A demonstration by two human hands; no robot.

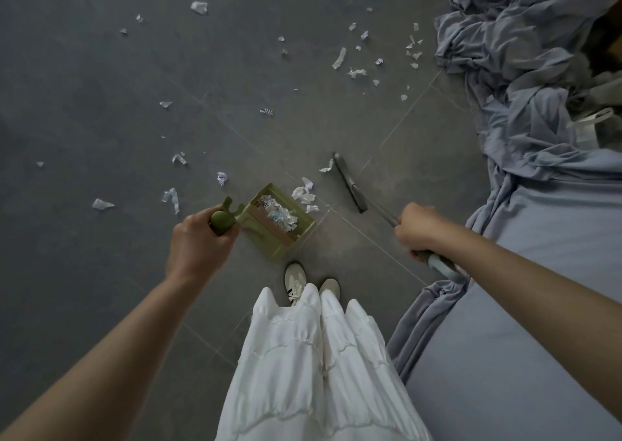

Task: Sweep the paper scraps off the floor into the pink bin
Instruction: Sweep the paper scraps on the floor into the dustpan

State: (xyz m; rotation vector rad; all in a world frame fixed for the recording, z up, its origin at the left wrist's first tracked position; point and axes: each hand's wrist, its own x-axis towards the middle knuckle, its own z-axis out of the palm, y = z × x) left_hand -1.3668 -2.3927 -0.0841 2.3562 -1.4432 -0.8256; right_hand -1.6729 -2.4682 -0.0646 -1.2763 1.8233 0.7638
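- Paper scraps (304,194) lie in a small heap on the grey tiled floor (101,104), just beside the open mouth of the green dustpan (276,220); many more are scattered across the floor farther off, thickest toward the far right near the bedding.
- The dustpan already holds a pile of torn scraps and stands on the floor just ahead of the person's white shoes (296,282).
- The left hand (197,245) has its grip closed round the rounded green top of the dustpan's handle (220,220).
- The broom head (350,182), a narrow dark bar, rests on the floor to the right of the heap, with one scrap touching its far end.
- The right hand (419,228) has its grip curled tight round the broom's pale handle (441,265), which slants down to the head.
- A white tiered skirt (313,366) fills the lower middle.
- Rumpled blue-grey bedding (525,80) hangs off a bed (538,339) along the right side.
- No pink bin is in view.
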